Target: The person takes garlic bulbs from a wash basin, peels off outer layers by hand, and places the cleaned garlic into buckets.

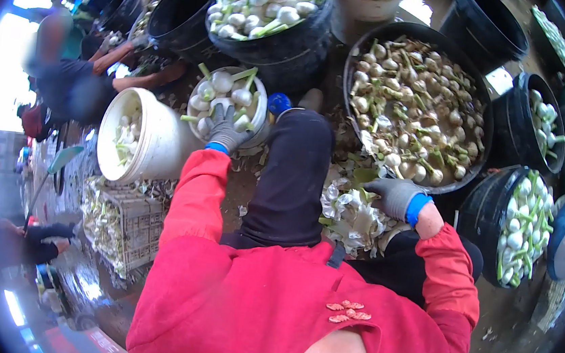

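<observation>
My left hand [227,129], in a grey glove with a blue cuff, rests over a white bucket [262,117] of trimmed garlic bulbs [221,82]. Its fingers are spread and touch the bulbs at the near side. My right hand [395,197], gloved the same way, is low beside the near rim of a wide black tub [479,165] holding untrimmed garlic [434,89] with brownish skins. Its fingers are drawn together above a heap of pale garlic skins [353,217]. Whatever they may hold is hidden.
A black bucket [287,58] heaped with white garlic stands ahead. An off-white bucket [157,140] leans at left, by a crate [138,224] of trimmings. More black buckets [489,223] line the right. Another person [77,85] works at far left. My knee [296,171] rises between my hands.
</observation>
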{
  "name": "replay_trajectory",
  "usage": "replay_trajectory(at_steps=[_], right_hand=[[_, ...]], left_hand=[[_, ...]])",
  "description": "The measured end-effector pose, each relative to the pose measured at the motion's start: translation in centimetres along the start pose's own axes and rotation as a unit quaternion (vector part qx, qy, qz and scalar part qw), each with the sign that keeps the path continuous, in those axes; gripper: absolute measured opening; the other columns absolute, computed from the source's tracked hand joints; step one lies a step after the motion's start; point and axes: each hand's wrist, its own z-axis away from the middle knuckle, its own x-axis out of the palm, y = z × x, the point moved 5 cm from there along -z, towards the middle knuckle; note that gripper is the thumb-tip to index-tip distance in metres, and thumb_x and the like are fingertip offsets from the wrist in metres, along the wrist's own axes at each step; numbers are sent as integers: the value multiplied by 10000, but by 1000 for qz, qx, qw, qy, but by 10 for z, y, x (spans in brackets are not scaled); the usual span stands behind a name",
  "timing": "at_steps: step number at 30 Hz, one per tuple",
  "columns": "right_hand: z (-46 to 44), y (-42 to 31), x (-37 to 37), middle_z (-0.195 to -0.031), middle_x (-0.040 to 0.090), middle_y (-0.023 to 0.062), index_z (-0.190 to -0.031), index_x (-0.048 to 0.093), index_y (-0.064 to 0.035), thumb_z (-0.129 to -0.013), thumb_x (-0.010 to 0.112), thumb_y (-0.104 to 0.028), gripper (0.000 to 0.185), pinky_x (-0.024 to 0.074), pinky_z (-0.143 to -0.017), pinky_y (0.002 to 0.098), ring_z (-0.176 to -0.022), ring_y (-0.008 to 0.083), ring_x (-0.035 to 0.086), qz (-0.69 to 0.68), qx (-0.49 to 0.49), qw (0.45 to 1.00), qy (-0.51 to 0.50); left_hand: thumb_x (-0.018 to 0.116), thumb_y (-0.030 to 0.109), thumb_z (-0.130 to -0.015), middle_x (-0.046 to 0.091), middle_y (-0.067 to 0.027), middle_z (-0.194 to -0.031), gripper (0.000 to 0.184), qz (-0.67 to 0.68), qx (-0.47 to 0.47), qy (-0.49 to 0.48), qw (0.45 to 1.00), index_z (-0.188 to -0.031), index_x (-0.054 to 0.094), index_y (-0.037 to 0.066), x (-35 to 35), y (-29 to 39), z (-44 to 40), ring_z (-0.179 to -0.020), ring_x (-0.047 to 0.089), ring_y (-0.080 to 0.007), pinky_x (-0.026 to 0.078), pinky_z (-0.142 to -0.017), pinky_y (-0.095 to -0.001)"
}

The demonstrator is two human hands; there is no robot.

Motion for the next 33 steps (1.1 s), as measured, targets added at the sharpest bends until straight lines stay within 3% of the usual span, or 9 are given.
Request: replay_trajectory(at_steps=[4, 7, 10, 14, 18, 22, 23, 27, 33], right_hand=[[3, -7, -8, -1148, 607, 135, -1220, 559, -125, -779, 630, -247, 463, 462, -887, 405, -1042, 323, 581, -33, -21, 997, 63], [-22, 13, 11, -1134, 612, 144, -1206, 570, -120, -761, 642, -240, 467, 464, -884, 416, -1033, 333, 585, -29, -14, 996, 86], [-41, 33, 19, -1263, 518, 146, -1281, 499, -126, -773, 661, -324, 570, 430, -938, 429, -1128, 343, 517, 8, 38, 999, 23], [-32, 99, 7, -1105, 616, 178, -1170, 572, -72, -743, 646, -308, 494, 470, -873, 412, -1011, 331, 599, -81, 147, 980, 106], [7, 212, 32, -1116, 602, 209, -1181, 558, -58, -791, 576, -403, 520, 460, -875, 408, -1005, 348, 591, -191, 372, 882, 217], [-51, 214, 72, -1112, 594, 229, -1194, 543, -45, -827, 550, -415, 522, 455, -862, 408, -986, 374, 589, 21, 171, 978, 119], [-77, 223, 79, -1119, 580, 273, -1316, 448, -98, -881, 428, -494, 588, 426, -912, 429, -1041, 390, 566, -261, 306, 905, 138], [-137, 144, 8, -1221, 519, 276, -1302, 379, 85, -807, 468, -641, 883, 414, -946, 407, -1111, 380, 535, -307, 270, 894, 182], [-197, 155, -70, -1093, 604, 213, -1141, 568, -41, -822, 588, -391, 474, 449, -881, 405, -1016, 377, 571, -358, 73, 817, 446]], left_hand=[[580, 493, -717, 511, -215, -1250, 705, -65, 169, -161, 970, -1281, 492, 80, 0, 4, -54, -1184, 468, -357, 353, -1011, -373], [628, 393, -785, 549, -198, -1214, 632, 76, 255, -12, 964, -1276, 489, 21, -103, 94, -48, -1123, 528, -309, 396, -975, -339], [605, 181, -878, 566, -139, -1208, 464, 516, 325, -29, 792, -1279, 476, -14, -171, 193, -11, -1053, 571, -209, 450, -902, -298], [577, 134, -895, 603, -108, -1136, 366, 744, 316, -197, 555, -1228, 525, -8, -191, 306, 34, -961, 607, -156, 491, -838, -286], [544, 193, -914, 617, -154, -1073, 346, 779, 171, -270, 540, -1194, 539, -10, -129, 334, 20, -944, 616, -259, 502, -846, -379], [518, 208, -916, 616, -153, -1060, 361, 825, 161, -305, 447, -1210, 525, -1, -126, 338, 8, -940, 616, -276, 496, -869, -406], [510, 209, -921, 607, -162, -1085, 377, 824, 189, -293, 446, -1232, 503, -4, -130, 338, 7, -968, 608, -278, 490, -885, -407], [506, 225, -929, 589, -178, -1129, 401, 790, 192, -261, 521, -1251, 482, -13, -134, 335, 17, -1013, 592, -281, 478, -899, -394], [527, 210, -927, 598, -147, -1101, 377, 792, 175, -242, 532, -1227, 502, -17, -138, 333, 25, -977, 600, -239, 485, -875, -363]])
